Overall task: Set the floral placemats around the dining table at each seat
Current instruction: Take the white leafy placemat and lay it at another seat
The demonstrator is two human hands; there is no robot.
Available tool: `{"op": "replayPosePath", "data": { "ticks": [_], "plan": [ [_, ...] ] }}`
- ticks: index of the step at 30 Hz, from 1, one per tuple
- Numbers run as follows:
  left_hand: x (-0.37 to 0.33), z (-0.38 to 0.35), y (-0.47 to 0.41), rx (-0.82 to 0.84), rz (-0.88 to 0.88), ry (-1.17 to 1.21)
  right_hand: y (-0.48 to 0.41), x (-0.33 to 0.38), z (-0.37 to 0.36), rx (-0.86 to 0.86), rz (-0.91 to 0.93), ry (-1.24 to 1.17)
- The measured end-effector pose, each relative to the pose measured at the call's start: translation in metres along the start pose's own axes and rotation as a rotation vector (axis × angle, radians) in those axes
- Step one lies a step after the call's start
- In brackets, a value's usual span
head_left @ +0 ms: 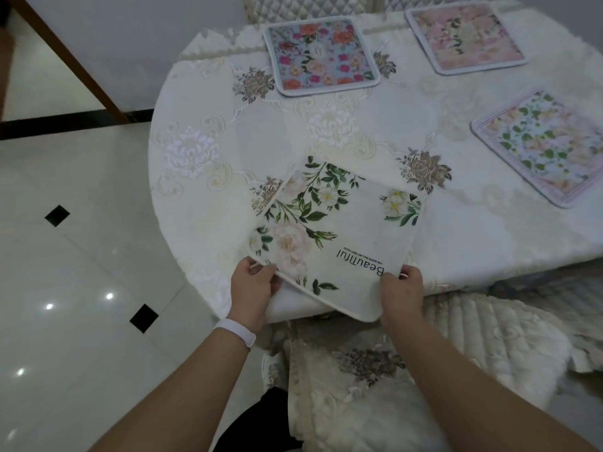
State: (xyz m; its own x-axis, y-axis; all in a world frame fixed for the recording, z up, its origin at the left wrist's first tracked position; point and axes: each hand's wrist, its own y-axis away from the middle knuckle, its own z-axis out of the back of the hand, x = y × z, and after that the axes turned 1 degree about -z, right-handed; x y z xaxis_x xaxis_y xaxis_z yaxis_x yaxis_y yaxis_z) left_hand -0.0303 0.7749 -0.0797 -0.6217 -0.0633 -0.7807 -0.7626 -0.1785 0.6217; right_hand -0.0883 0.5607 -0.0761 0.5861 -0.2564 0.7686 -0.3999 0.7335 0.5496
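A cream placemat (pixel 339 230) with white flowers, green leaves and the word "Beautiful" lies tilted at the near edge of the round dining table (pixel 202 177). Its near corner hangs over the edge. My left hand (pixel 253 288) grips its near left corner. My right hand (pixel 403 293) grips its near right side. Three more placemats lie flat on the table: a blue one with red and pink flowers (pixel 321 55) at the far side, a pink one (pixel 466 39) at the far right, and a pale one with green leaves (pixel 548 146) at the right.
A cream embroidered cloth covers the table. A quilted chair seat (pixel 483 334) stands under the near right edge, and another cushion (pixel 355 396) lies just below my hands. Two quilted chair backs (pixel 303 8) stand at the far side. White glossy floor tiles (pixel 81 288) are on the left.
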Motion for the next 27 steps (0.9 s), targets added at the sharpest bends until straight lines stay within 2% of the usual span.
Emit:
{"op": "replayPosePath", "data": {
  "ticks": [4,12,19,23,27],
  "plan": [
    [0.006,-0.005,0.011,-0.019,-0.016,0.075,0.026,-0.007,-0.025,0.031,-0.054,-0.079],
    [0.02,0.006,0.019,-0.014,-0.019,-0.015,0.066,-0.018,-0.063,0.25,-0.126,-0.07],
    [0.024,0.01,0.015,-0.001,-0.01,0.01,0.059,-0.011,-0.062,0.252,-0.097,-0.105],
    [0.022,0.015,0.011,-0.001,-0.017,0.012,0.029,0.0,-0.051,0.159,-0.031,-0.036],
    [0.017,0.026,-0.002,-0.008,-0.075,-0.113,-0.004,0.017,-0.038,0.094,0.049,0.008]
  ]
}}
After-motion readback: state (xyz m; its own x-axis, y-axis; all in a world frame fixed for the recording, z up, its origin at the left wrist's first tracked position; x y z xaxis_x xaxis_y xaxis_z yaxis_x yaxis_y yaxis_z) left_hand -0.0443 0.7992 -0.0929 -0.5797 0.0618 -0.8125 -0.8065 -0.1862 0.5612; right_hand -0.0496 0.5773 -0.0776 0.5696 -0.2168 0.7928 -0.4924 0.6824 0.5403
